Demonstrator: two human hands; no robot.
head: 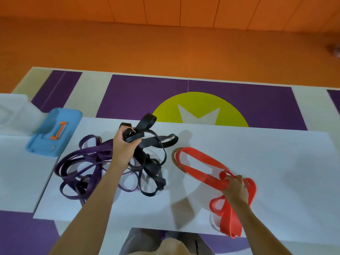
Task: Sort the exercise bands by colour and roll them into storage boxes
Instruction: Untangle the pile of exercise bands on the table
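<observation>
View: head camera, looking down over the table (276, 162); this is the only view.
Left hand (125, 142): raised above the far-left part of the surface, fingers curled tight around a bunch of black bands (147, 121). Several loops stick up past the knuckles and the rest trail down onto the surface.
Right hand (234, 186): low, toward the near right of the surface, fingers and thumb closed round a gathered fold of the red bands (200, 167).
Black bands: partly lifted and partly lying in the middle of the surface. Their lower loops cross the purple bands (92, 149).
Purple bands: a loose tangle on the left side of the surface, touching the black ones and spilling toward the left edge. Neither hand holds them.
Red bands: well apart from the dark tangle. One long loop reaches toward the far edge and another hangs at the near edge.
Storage: a blue lid (46, 142) with an orange clasp (58, 130) sits by the far left corner. Beyond it is a pale translucent box (12, 115), too blurred to tell what it holds.
Below: purple floor mat (239, 100).
Step in hand (judgement): sorting by colour. Red looks separated; black is being pulled out of purple. No rolling has begun.
Next move (judgement): lift black clear slowly, as the crossed loops could drag purple along. The right hand would need to drop red to pin the purple down.
Risk (judgement): the red loop at the near edge could slide off.
</observation>
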